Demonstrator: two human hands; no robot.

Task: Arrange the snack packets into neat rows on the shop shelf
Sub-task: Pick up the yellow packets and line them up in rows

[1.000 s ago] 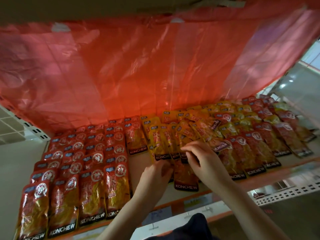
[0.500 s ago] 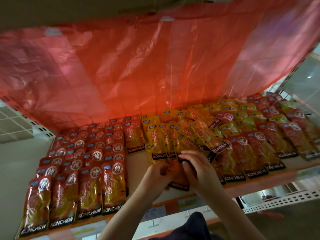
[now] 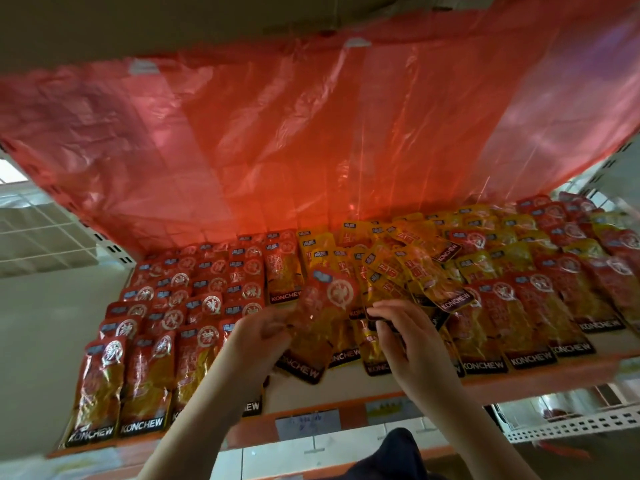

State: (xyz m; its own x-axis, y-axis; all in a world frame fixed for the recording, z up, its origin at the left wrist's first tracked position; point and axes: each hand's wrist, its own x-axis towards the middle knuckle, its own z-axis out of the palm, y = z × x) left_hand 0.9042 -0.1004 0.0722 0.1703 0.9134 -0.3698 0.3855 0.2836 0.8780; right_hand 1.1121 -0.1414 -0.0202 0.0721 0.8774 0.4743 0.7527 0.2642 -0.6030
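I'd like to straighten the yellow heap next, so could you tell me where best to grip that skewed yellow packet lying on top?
Pinch the skewed yellow packet by its dark KONCHEW end, coming from the shelf's front edge. That end points forward, lies uncovered on top, and is flat enough to pinch.

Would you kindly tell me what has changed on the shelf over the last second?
The left hand has lifted a red snack packet out of the middle pile, tilting it up and left. The right hand stays with fingers curled on the yellow packets there. The neat red rows at left are unchanged.
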